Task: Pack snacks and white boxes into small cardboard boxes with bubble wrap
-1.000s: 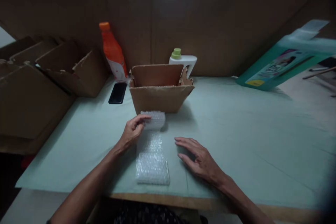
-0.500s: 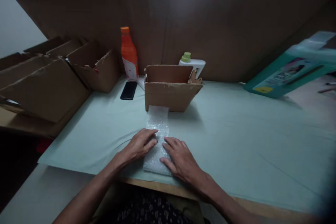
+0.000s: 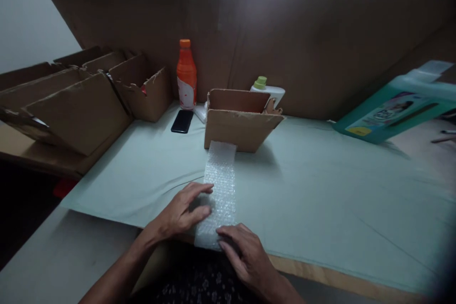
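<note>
A strip of bubble wrap [image 3: 221, 175] lies lengthwise on the green cloth, its far end against the front of a small cardboard box [image 3: 235, 130]. The near end reaches the table's front edge. My left hand [image 3: 185, 209] is at the strip's left side, thumb and fingers apart, fingertips at its edge. At the near right corner, my right hand [image 3: 245, 254] has its thumb and forefinger drawn close together on the bubble wrap. The right hand's other fingers are partly hidden.
Behind the box stand an orange bottle [image 3: 186, 78] and a white bottle with a green cap [image 3: 261, 82]. A black phone [image 3: 182, 121] lies left of the box. Cardboard boxes [image 3: 78, 111] line the left side; a teal jug [image 3: 384, 104] leans at right. A cardboard wall [image 3: 313, 52] closes the back.
My right hand has moved down the strip to its near corner. My left hand has shifted slightly back and spread wider. The bubble wrap has slid nearer the table's front edge, and the view has shifted.
</note>
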A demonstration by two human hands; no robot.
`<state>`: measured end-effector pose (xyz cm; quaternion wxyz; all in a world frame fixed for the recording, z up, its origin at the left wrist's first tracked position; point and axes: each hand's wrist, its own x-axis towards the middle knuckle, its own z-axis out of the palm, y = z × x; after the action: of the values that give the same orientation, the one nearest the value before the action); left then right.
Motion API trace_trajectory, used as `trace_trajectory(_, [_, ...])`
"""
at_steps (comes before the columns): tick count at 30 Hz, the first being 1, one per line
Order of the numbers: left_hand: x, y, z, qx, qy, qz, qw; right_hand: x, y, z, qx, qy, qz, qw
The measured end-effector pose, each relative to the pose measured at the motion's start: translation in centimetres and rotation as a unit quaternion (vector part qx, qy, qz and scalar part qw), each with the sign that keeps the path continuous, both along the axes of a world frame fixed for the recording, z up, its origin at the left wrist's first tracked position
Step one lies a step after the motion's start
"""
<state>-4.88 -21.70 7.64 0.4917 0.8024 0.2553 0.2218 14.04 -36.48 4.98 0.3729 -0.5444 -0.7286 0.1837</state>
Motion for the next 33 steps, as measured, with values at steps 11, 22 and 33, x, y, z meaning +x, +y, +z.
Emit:
trace_trajectory(11, [-0.9, -6.8, -3.9, 0.017, 0.056, 0.185, 0.981, 0.1, 0.7, -0.7, -0.035, 0.081, -0.114, 0.990])
trace_trajectory(22, [0.7, -5.6, -4.6, 0.143, 0.107, 0.201, 0.963, 0.8, -1.0, -0.8, 0.094, -0.125, -0.038, 0.987])
trace_trajectory(33, [-0.8, -6.8, -2.5, 0.170, 0.014, 0.103, 0.980, 1.4, 0.7, -0.5, -0.003, 0.007, -0.060, 0.998])
